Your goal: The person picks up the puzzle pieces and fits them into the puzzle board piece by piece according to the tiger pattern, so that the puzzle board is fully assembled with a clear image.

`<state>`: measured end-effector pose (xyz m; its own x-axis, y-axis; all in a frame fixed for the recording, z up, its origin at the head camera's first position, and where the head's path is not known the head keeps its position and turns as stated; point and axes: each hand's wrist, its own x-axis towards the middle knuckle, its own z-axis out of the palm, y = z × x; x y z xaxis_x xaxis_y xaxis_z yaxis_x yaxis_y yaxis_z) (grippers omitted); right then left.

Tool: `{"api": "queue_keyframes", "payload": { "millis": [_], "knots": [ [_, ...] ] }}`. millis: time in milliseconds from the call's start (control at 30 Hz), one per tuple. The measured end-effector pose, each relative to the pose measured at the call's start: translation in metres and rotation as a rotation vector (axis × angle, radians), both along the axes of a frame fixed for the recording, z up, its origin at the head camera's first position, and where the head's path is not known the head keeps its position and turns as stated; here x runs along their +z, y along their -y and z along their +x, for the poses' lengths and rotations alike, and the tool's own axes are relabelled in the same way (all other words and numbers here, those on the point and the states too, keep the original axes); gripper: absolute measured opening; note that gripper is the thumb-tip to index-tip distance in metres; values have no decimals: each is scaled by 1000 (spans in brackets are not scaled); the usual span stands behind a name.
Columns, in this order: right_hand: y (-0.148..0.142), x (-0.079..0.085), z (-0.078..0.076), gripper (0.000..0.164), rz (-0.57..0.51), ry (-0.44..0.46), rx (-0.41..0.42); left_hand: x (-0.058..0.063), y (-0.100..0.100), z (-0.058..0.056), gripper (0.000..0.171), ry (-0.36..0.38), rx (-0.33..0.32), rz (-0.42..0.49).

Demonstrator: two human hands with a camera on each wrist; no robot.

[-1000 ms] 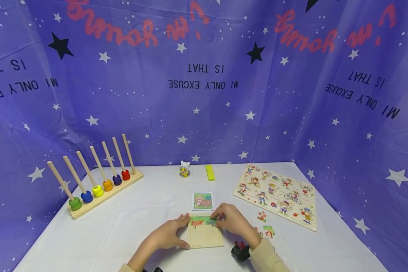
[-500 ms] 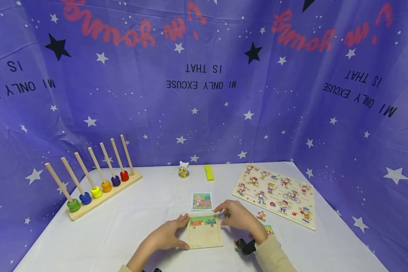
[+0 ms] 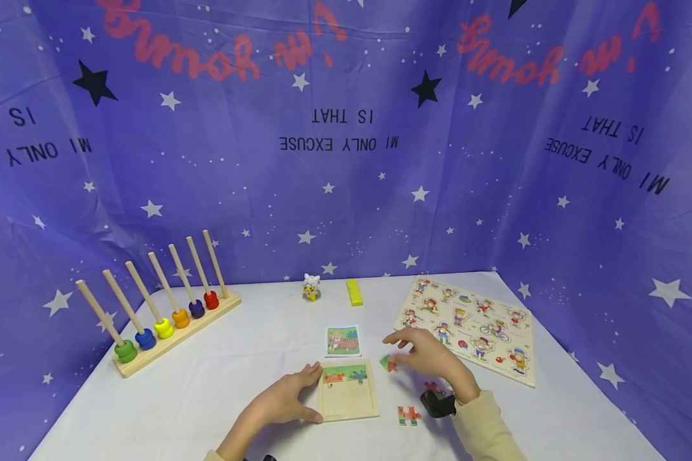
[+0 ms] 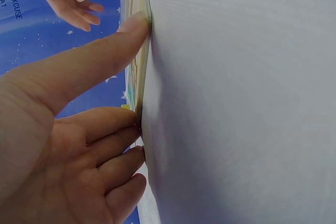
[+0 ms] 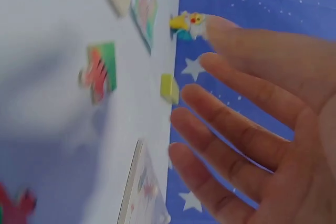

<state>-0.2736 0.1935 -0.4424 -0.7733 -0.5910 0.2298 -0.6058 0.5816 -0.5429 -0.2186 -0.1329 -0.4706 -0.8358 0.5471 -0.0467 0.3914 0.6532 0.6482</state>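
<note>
My left hand (image 3: 285,398) rests along the left edge of a square wooden puzzle tray (image 3: 348,404), thumb and fingertips touching it with fingers fairly straight. Puzzle pieces (image 3: 344,375) in red, green and blue line the tray's top. To the right, my right hand (image 3: 423,353) hovers with fingers spread, holding nothing. Just beyond its fingers is a green-and-red puzzle piece (image 5: 100,72), apart from the hand; I cannot tell whether it lies flat. Another red puzzle piece (image 3: 409,415) lies right of the tray, and one (image 3: 431,386) shows beside the right wrist.
A picture card (image 3: 343,341) lies behind the tray. Farther back are a small figurine (image 3: 311,287) and a yellow block (image 3: 354,292). A peg board with coloured rings (image 3: 180,328) stands left; a large picture puzzle board (image 3: 467,325) lies right.
My right hand has moved from the tray's top right corner out to the right. The green-and-red piece now shows apart from its fingers. My left hand has stayed at the tray.
</note>
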Motion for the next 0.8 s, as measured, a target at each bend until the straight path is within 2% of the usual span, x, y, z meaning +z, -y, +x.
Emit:
{"api": "queue_keyframes", "payload": {
  "millis": [100,333,600,800],
  "knots": [
    [-9,0,-2,25,-5,-39,-16,0,1,0,92,-4,3,-2],
    [-36,-2,-1,25,33,-47,-38,0,1,-1,92,-13,-6,-3],
    [-64,-9,5,30,94,45,-85,-1,-1,-1,92,-14,-3,-6],
    [-80,-17,9,32,131,33,-147,-2,0,-1,92,-5,3,-10]
  ]
}}
